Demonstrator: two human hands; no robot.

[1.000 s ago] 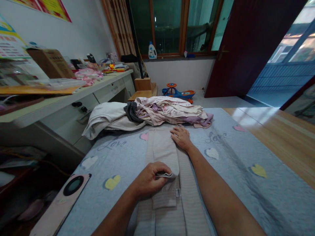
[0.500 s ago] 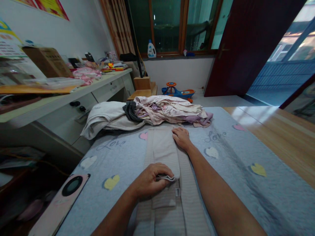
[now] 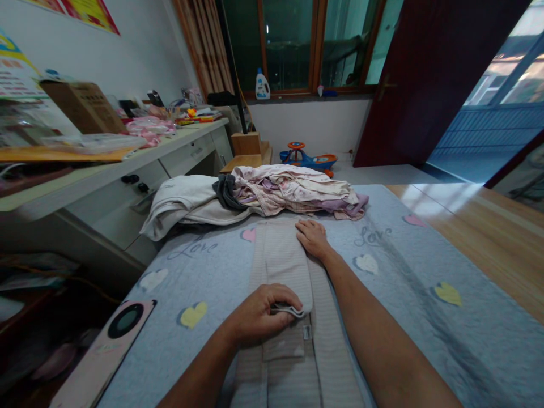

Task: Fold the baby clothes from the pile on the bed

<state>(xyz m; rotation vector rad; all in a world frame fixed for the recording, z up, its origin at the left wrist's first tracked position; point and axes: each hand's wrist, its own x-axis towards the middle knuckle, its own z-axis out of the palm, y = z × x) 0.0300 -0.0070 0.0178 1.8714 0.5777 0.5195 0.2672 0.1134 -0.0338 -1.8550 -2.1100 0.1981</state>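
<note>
**Grey sheet, striped garment mid-fold**

Head view: our left hand pinches the garment's doubled near edge in clenched fingers. Our right hand lies flat, fingers released, pinning the far end. Best, we judge: cloth taut, edges aligned. Its long axis points straight away from us.

Blue-grey bed sheet: cursive "Love" printed twice, once at left, once at right. Small white tag on striped garment: print too small to read. Wall posters, cardboard box, bottle label: lettering present, illegible.
</note>
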